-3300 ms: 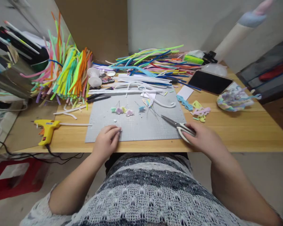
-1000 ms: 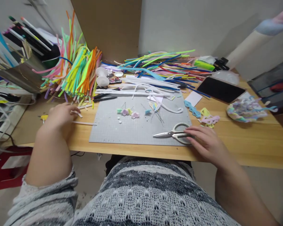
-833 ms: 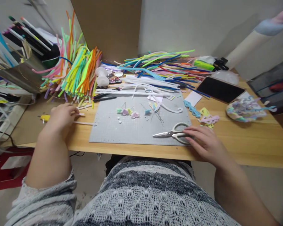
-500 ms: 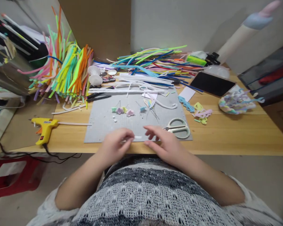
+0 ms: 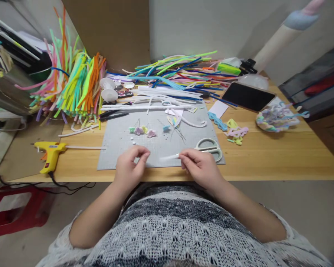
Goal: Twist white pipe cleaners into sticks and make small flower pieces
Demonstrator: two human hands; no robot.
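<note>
My right hand (image 5: pixel 198 163) is closed in a pinch over the front of the grey cutting mat (image 5: pixel 117 148). A thin, blurred white strip (image 5: pixel 169 157) runs left from its fingertips; the material is unclear. Just beyond this hand, scissors (image 5: pixel 207 144) lie with their pale handles showing and the blades partly hidden. My left hand (image 5: pixel 130 163) is at the mat's front left, thumb and forefinger pinched; anything between them is too small to make out. Past the hands lie small pastel flowers (image 5: pixel 151 133) on wires, a blue one (image 5: pixel 166 128) and small white bits (image 5: pixel 133 143).
A yellow glue gun (image 5: pixel 50 152) with a cord lies at left. Bundled pipe cleaners (image 5: pixel 78 89) stand behind it, and loose ones (image 5: pixel 172 72) are heaped at the back. At right are a phone (image 5: pixel 249 96), bent pipe-cleaner pieces (image 5: pixel 235 131) and a pastel bowl-like bundle (image 5: pixel 277 118).
My right hand's spread fingers have closed into a pinch at the white strip's end. My left hand has moved left, away from the strip. The view has shifted slightly.
</note>
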